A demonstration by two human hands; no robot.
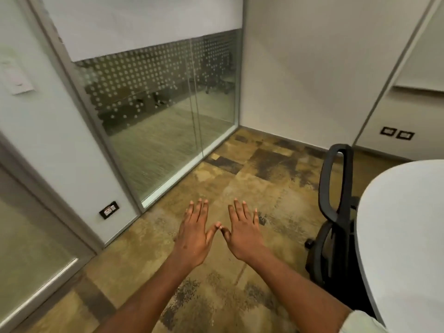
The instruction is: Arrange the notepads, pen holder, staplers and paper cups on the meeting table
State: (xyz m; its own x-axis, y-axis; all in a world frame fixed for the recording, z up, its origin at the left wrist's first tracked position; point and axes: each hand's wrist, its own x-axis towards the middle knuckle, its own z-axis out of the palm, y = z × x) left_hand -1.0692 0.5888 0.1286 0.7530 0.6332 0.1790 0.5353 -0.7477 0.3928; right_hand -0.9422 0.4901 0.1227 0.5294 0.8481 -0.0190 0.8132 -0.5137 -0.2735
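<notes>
1. Near the lower centre of the frame, the left hand [194, 239] and right hand [243, 234] stretch forward, palms down, fingers spread flat, holding nothing; their thumb tips touch.
2. The white meeting table [406, 236] curves in at the right edge, its visible surface bare.
3. No notepads, pen holder, staplers or cups show.
4. A black office chair [336, 212] stands just beside the table.
5. A dotted glass partition [163, 111] fills the upper left, above mottled brown carpet [240, 179].

The counter [406, 236] looked smooth, matt white; the floor [240, 174] rough mottled carpet; the partition [168, 131] glossy dotted glass; the chair [336, 212] black plastic
</notes>
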